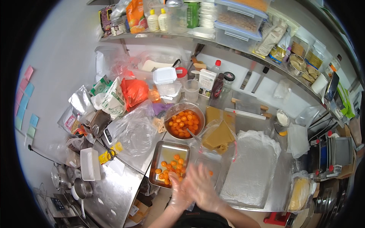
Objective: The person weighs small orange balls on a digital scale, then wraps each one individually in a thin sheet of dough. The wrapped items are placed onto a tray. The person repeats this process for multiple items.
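Observation:
My left hand [182, 191], in a thin clear plastic glove, is raised at the near edge of the bench with its palm turned to the other hand. Against it lies my right hand [202, 185], gloved too and slightly blurred; whether something small is between the palms is hidden. Beyond and left of them, a steel tray [152, 168] holds several round orange balls like egg yolks [176, 157]. A steel bowl [203, 118] behind it is full of similar balls in liquid, with a spoon handle [194, 134] leaning out. A clear shallow tray [216, 164] at the right has one orange ball [211, 173].
Right of the hands lies a large tray wrapped in film [248, 171]. Yellow-brown sheets in plastic [218, 135] are beside the bowl. Scissors [109, 152], a white loaf-shaped container [89, 165] and a saucepan [83, 188] stand left. A loaded shelf [182, 34] spans the back.

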Tool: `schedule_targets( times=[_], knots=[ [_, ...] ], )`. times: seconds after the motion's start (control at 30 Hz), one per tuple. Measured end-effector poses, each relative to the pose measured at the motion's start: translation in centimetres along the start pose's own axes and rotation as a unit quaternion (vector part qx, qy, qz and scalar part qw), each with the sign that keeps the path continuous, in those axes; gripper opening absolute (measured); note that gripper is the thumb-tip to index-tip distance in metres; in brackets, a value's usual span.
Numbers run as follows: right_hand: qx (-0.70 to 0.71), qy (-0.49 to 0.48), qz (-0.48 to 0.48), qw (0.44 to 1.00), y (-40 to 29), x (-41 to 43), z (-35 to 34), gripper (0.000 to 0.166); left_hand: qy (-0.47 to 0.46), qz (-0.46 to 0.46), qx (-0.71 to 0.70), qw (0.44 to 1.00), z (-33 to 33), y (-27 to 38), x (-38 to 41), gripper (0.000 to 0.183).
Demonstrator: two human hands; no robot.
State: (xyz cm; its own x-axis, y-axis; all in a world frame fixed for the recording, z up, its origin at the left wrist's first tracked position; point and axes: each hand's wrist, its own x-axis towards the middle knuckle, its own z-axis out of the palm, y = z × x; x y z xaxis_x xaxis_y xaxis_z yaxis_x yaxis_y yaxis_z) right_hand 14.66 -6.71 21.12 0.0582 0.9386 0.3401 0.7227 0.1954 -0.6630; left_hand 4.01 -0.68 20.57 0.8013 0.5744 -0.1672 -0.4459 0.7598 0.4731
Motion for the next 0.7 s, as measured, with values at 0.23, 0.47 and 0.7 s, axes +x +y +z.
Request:
schedule_targets(
  times=[0.23, 0.47, 0.7],
  knots=[
    [-0.078, 0.051, 0.016, 0.995, -0.5, 3.7, -0.5, 0.058, 0.049, -0.002, -0.153, 0.987, -2.2, -2.8, 0.2, 0.093],
    [0.037, 0.073, -0.048, 0.995, -3.0, -4.8, 1.9, 0.035, 0.076, 0.005, -0.172, 0.982, -2.2, -1.3, 1.5, 0.075],
    [0.172, 0.024, -0.136, 0.975, -3.2, -5.4, 1.1, 0.029, 0.127, 0.006, -0.15, 0.981, -1.6, -1.5, 1.6, 0.072]
  ],
)
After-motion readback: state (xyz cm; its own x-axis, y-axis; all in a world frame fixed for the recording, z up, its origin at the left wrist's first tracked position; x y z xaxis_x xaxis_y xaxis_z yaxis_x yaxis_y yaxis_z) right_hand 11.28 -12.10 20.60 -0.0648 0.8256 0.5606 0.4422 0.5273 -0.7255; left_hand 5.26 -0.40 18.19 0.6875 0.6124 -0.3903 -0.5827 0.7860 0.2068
